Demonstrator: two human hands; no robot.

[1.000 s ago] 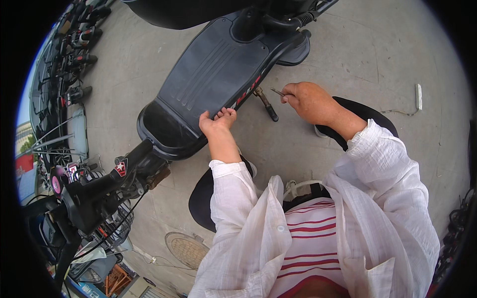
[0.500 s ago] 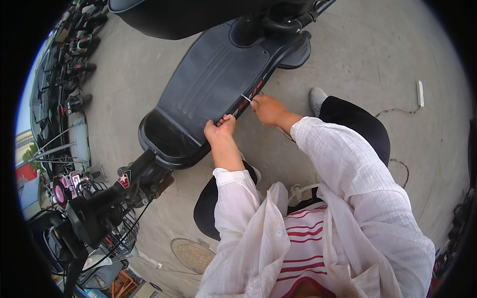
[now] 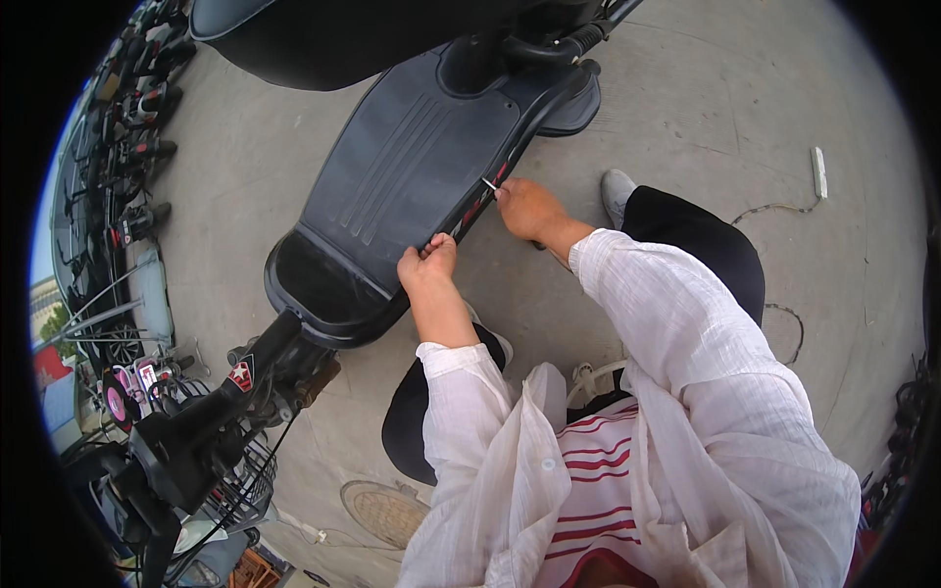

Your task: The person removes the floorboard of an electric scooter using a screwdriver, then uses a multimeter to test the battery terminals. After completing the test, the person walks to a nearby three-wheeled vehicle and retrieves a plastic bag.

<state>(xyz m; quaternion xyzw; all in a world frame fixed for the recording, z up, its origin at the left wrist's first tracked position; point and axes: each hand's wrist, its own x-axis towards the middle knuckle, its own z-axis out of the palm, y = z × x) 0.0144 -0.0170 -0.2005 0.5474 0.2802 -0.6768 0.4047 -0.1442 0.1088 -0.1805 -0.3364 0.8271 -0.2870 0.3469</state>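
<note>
A black electric scooter's footboard [image 3: 392,167] lies in front of me, slanting from the steering column at lower left to the seat end at upper right. My right hand [image 3: 529,209] is closed around a tool with a thin metal shaft [image 3: 489,185], perhaps a screwdriver. Its handle is hidden in my fist. The shaft meets the footboard's near side edge, by red and white markings. Farther down the same edge, my left hand [image 3: 429,263] presses against it with fingers curled and thumb bent. What those fingers pinch, if anything, is hidden.
The black seat [image 3: 294,44] overhangs the footboard's far end. The steering column [image 3: 245,367] stands at lower left. On the concrete floor are a white bar [image 3: 819,173] with a cord at right and a round manhole cover [image 3: 384,512]. Parked two-wheelers [image 3: 147,147] line the far left.
The view has shifted slightly, so the scooter sits a little farther left and lower. My right hand and the tool have moved slightly along the edge toward the seat end. My left hand stays put.
</note>
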